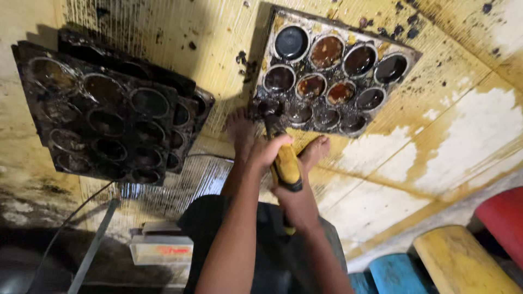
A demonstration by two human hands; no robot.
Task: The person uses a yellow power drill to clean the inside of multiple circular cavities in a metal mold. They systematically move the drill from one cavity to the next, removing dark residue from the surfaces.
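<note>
Both hands clamped on yellow tool: left hand up front, right hand behind. Tip at greasy tray on floor. Stacked trays left.

The yellow tool's working end blurs into the grimy muffin tray. Both hands cover its grip. Lower stacked trays hide beneath the top one. Coloured stools run off the frame's edge.

Stained yellow floor with worn white patches, dark grime at left, red, yellow, blue stools at right
</note>
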